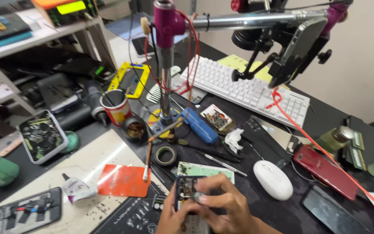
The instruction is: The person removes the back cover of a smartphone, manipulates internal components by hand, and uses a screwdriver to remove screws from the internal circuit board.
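Observation:
At the bottom centre, both my hands hold an opened phone (pixel 186 187) with its back off and its circuit board showing. My left hand (pixel 171 216) grips the phone's lower left side. My right hand (pixel 224 204) wraps over its right side, thumb pressing on a small round part near the board. The phone's lower half is hidden behind my fingers. A green-edged flat panel (pixel 204 170) lies just beyond the phone on the black work mat (pixel 130 216).
A white mouse (pixel 273 179), red phone (pixel 325 172) and dark phone (pixel 332 212) lie to the right. A tape roll (pixel 166 155), tweezers (pixel 224 163), blue tool (pixel 200 125), orange card (pixel 124 180), glue tube (pixel 76 190), red cup (pixel 116 107) and white keyboard (pixel 247 89) surround a metal stand (pixel 165 65).

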